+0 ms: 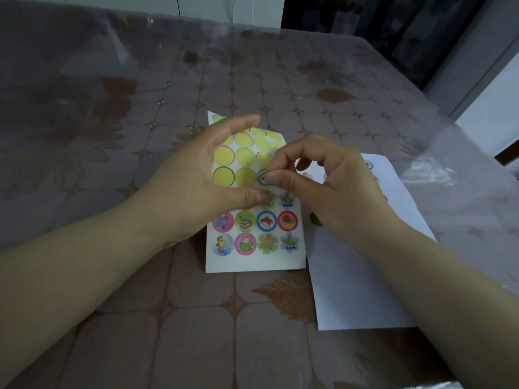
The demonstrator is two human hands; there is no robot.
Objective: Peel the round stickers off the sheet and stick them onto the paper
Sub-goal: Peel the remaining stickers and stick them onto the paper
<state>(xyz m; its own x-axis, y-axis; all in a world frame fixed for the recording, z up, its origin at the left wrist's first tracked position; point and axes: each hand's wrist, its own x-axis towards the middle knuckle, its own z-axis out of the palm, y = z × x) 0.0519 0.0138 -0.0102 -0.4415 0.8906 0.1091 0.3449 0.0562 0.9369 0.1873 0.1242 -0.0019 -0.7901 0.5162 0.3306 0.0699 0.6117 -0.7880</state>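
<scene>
Bench [112, 136] draped in patterned cloth under clear plastic is pictured from above, midway through a sticker job. At the left, the left hand [193, 178] is laid over the sticker sheet [252, 261]. Its grip is open, with the fingers stretched out above the sheet's far end and the thumb pressed flat on the sheet's middle to pin it down; nothing is held by it. Bare yellow circles are shown across the sheet's upper rows, where stickers appear to have been taken already, while two full rows of picture stickers [245, 220] are seen nearer the person.

At the centre, a blue-ringed sticker [260, 175] is pinched at its edge between the thumb and forefinger of the right hand [331, 189], whose grip is closed tight on it. Whether it is yet lifted clear of the backing cannot be told. To the right, the white paper [351, 290] is laid just beside the sheet, partly hidden by the right forearm, with a few placed stickers [369, 165] near its far end.

Several risks are judged from here. The sticker could be torn or creased if it is pulled sharply at one edge. The sheet could be dragged up with it if the thumb's pressure is eased. The sticky face could be folded on itself or caught on a fingertip during the carry to the paper.
</scene>
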